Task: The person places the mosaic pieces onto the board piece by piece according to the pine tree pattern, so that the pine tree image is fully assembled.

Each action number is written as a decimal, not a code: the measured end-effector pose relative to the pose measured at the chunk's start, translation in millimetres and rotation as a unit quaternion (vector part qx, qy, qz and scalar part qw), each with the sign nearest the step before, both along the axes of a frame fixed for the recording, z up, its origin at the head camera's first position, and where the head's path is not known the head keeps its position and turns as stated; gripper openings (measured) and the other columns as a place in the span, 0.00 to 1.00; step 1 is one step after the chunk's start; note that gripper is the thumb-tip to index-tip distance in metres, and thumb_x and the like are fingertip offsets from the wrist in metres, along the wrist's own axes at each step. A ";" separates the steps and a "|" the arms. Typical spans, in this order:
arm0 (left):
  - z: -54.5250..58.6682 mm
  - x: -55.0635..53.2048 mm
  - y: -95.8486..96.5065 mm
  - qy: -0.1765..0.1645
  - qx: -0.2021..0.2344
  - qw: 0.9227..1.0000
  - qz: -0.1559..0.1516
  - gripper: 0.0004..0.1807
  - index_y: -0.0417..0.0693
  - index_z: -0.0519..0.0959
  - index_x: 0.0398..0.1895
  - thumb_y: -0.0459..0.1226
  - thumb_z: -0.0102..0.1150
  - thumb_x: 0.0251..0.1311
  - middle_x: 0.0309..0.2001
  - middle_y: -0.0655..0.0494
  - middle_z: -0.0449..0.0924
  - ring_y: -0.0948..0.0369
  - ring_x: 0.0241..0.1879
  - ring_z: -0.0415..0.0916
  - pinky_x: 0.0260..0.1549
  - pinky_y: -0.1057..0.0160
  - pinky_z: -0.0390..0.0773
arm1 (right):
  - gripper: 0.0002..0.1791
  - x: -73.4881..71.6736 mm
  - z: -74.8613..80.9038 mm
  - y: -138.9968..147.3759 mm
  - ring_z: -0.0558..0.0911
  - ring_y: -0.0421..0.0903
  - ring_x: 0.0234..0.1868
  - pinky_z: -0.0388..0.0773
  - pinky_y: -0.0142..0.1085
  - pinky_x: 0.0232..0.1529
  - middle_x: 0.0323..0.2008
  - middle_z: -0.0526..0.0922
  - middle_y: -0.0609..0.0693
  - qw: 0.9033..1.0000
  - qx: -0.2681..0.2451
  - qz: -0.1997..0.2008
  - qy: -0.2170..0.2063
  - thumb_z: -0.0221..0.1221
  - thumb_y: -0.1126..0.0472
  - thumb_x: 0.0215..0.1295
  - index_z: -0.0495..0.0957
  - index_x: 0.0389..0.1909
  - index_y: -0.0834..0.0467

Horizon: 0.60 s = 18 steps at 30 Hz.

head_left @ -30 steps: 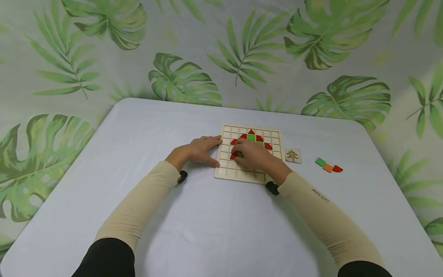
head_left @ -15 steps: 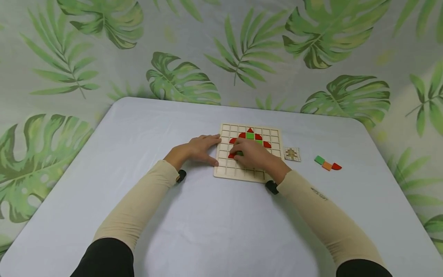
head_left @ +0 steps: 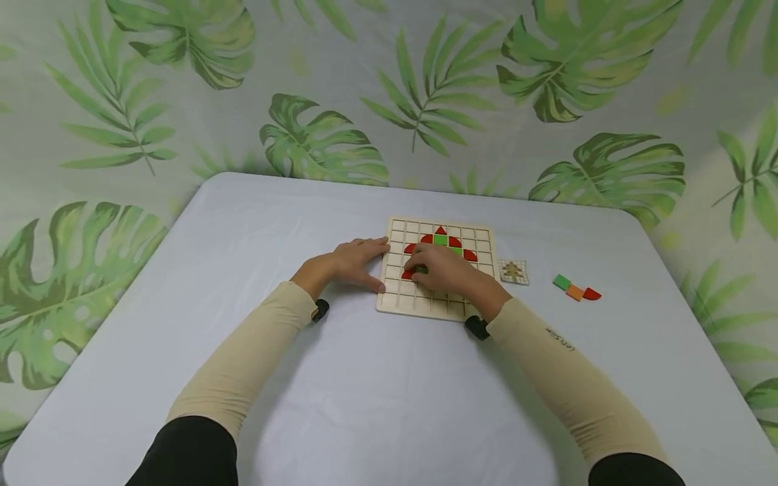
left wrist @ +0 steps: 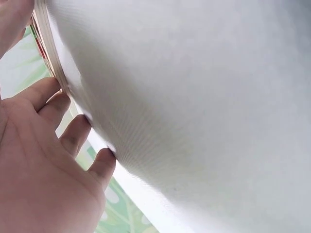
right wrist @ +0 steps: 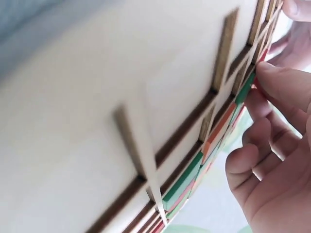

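A square wooden grid board (head_left: 398, 301) lies on the white table, several red and green pieces set in its cells. My left hand (head_left: 354, 262) rests at the board's left edge, fingers spread and touching its side. Over the board's middle, my right hand (head_left: 446, 270) pinches a red quarter-circle piece (right wrist: 263, 55) between thumb and finger, low in the left part of the grid. Beside it sits a green square (right wrist: 245, 89), then an orange piece (right wrist: 221, 124) and another green square (right wrist: 183, 183). The hand covers the middle cells in the head view.
Right of the board lies a small pattern card (head_left: 513, 272) with a brown tree-like figure on a grid. Farther right on the table are a loose green square (head_left: 562, 282), an orange square (head_left: 574, 292) and a red quarter-circle (head_left: 592, 294). Leaf-print cloth hangs behind the table.
Both hands stay in nearly the same place. The right fingers shift only slightly at the red piece; the head view sways a little.
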<state>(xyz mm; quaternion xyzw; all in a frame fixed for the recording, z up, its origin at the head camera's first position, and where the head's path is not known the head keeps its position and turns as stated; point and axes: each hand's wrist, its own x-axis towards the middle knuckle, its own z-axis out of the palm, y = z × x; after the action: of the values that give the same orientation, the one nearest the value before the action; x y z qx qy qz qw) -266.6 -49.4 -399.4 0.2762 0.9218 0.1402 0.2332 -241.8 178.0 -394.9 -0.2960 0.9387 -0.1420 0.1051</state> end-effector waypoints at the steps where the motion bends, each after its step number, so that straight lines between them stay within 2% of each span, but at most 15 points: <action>1: -0.2 0.0 0.3 0.000 -0.001 1.000 0.000 0.50 0.56 0.52 0.79 0.58 0.65 0.58 0.82 0.60 0.39 0.49 0.81 0.42 0.76 0.42 0.50 | 0.14 0.1 0.8 0.9 0.81 0.48 0.50 0.80 0.42 0.56 0.50 0.82 0.51 1.000 0.002 0.001 -0.005 0.62 0.59 0.68 0.85 0.52 0.54; 4: -0.4 -0.6 1.1 0.001 -0.003 1.000 0.002 0.50 0.57 0.52 0.79 0.58 0.65 0.58 0.82 0.61 0.39 0.49 0.80 0.42 0.76 0.42 0.50 | 0.14 1.0 4.3 6.4 0.80 0.48 0.49 0.79 0.42 0.55 0.51 0.82 0.51 1.000 0.002 0.010 -0.006 0.61 0.60 0.68 0.84 0.53 0.54; 8: -0.6 -1.5 1.2 0.000 -0.004 1.000 0.006 0.50 0.58 0.52 0.79 0.57 0.65 0.57 0.82 0.61 0.39 0.49 0.81 0.42 0.76 0.42 0.50 | 0.13 3.0 11.4 20.9 0.81 0.48 0.48 0.79 0.43 0.54 0.50 0.83 0.51 1.000 -0.012 0.017 0.013 0.60 0.62 0.68 0.84 0.52 0.55; 12: -1.5 -0.7 1.1 0.000 -0.006 1.000 0.009 0.50 0.58 0.52 0.79 0.57 0.66 0.57 0.82 0.61 0.39 0.49 0.81 0.41 0.76 0.42 0.50 | 0.13 7.6 22.2 42.1 0.82 0.50 0.49 0.80 0.45 0.52 0.50 0.85 0.52 1.000 -0.015 -0.005 0.021 0.60 0.63 0.68 0.84 0.51 0.56; 18: -0.3 1.0 2.8 0.000 -0.005 1.000 0.004 0.51 0.57 0.52 0.80 0.56 0.66 0.58 0.82 0.60 0.39 0.49 0.81 0.41 0.77 0.43 0.49 | 0.15 16.6 35.2 92.0 0.80 0.50 0.40 0.79 0.44 0.43 0.47 0.85 0.56 0.998 -0.012 -0.042 0.038 0.58 0.68 0.66 0.83 0.52 0.61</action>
<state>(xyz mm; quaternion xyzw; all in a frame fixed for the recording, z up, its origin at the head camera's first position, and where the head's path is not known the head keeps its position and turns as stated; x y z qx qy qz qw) -265.6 -46.7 -399.7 0.2714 0.9235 0.1366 0.2341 -225.2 270.0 -359.7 -0.2626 0.9519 -0.1461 0.0599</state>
